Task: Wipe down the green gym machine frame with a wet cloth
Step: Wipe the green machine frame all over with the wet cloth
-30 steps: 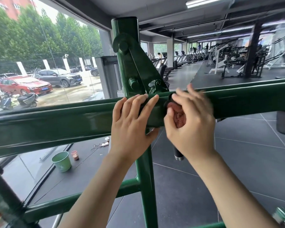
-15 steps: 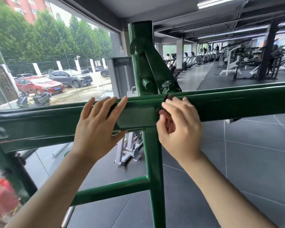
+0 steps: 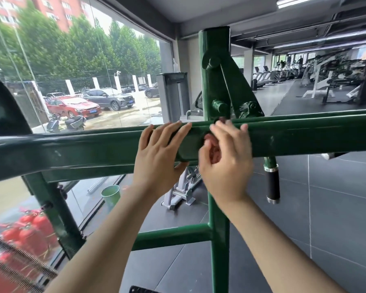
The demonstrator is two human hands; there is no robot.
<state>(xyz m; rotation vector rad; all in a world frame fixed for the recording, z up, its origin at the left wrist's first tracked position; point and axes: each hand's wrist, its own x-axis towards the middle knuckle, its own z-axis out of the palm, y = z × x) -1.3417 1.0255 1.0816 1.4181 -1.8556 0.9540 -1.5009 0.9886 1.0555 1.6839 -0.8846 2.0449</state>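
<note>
The green machine frame (image 3: pixel 304 138) runs as a thick horizontal bar across the view, crossed by a green upright post (image 3: pixel 215 77) at the middle. My right hand (image 3: pixel 228 159) presses a bunched reddish cloth (image 3: pixel 212 146) against the bar right at the joint with the post; the cloth is mostly hidden under my fingers. Just to its left, my left hand (image 3: pixel 159 157) grips the same bar, fingers laid over the top and thumb underneath.
A green bucket (image 3: pixel 111 194) stands on the dark floor below the bar. A black-handled grip (image 3: pixel 273 182) hangs under the bar on the right. Red fire extinguishers (image 3: pixel 25 231) sit low left by the window glass. Other gym machines fill the far right.
The view has shifted left, bringing the frame's left leg and the extinguishers into sight. My left hand has slid back right along the bar, close to my right hand, which stays at the joint.
</note>
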